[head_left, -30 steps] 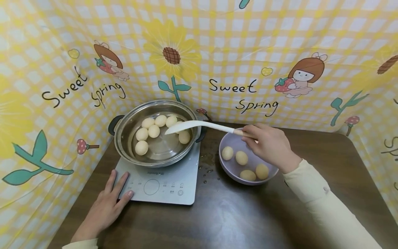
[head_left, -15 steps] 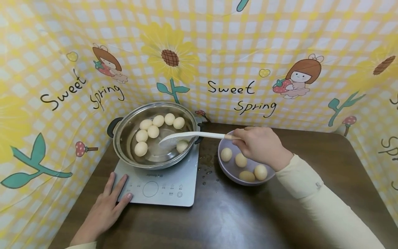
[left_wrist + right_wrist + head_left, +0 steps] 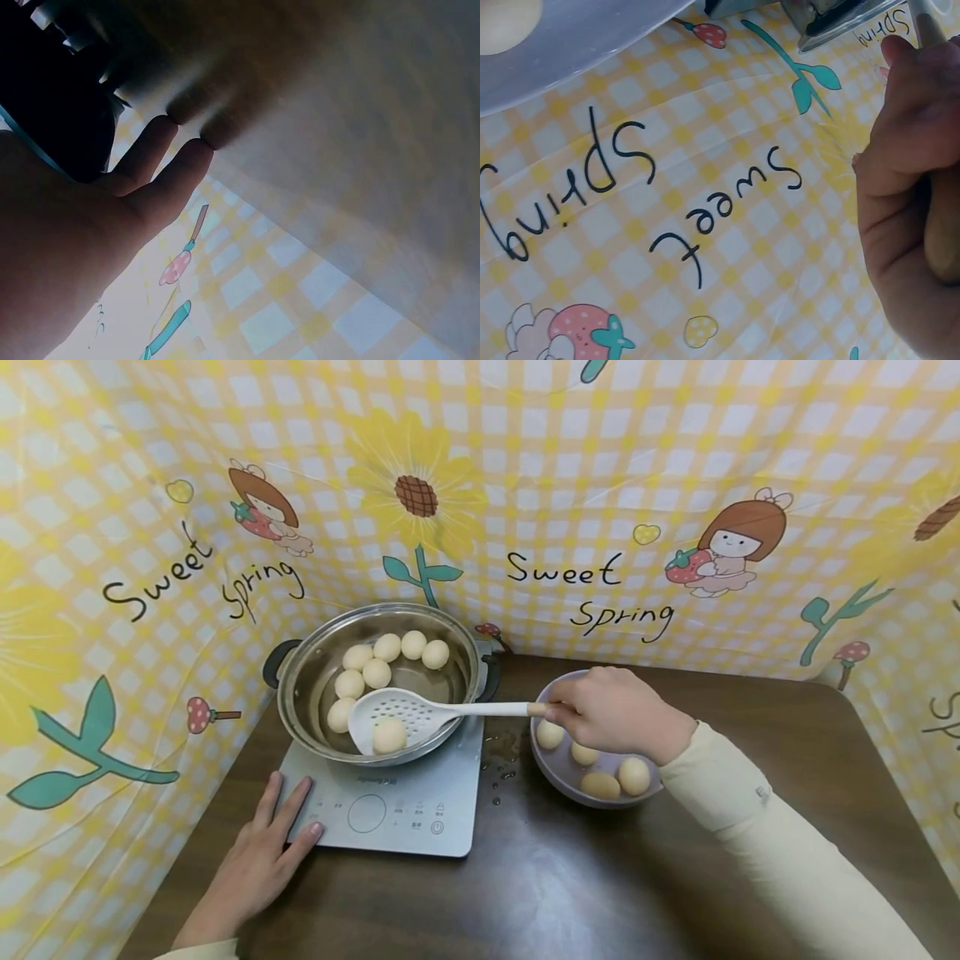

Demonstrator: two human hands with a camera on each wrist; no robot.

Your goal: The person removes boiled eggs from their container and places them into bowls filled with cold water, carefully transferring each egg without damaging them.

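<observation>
My right hand (image 3: 622, 714) grips the wooden end of a white slotted spoon (image 3: 405, 703). One pale egg (image 3: 389, 736) sits in the spoon's perforated bowl, over the near side of a steel pot (image 3: 300, 732). Several more eggs (image 3: 377, 674) lie in the pot along its left and far sides. The fingers of my left hand (image 3: 251, 864) are spread flat on the left edge of the white induction cooker (image 3: 337, 831) under the pot. In the right wrist view, curled fingers of the right hand (image 3: 911, 172) wrap the handle.
A lilac bowl (image 3: 551, 777) holding several eggs (image 3: 634, 775) stands right of the cooker, partly below my right hand. Water drops (image 3: 497, 777) lie on the dark wooden table (image 3: 570, 877) between them. A yellow checked cloth (image 3: 480, 485) hangs close behind and along the sides.
The slotted spoon has dipped into the pot, turned its bowl upward and come under an egg at the near right, which now rests in it. The left hand has stayed put.
</observation>
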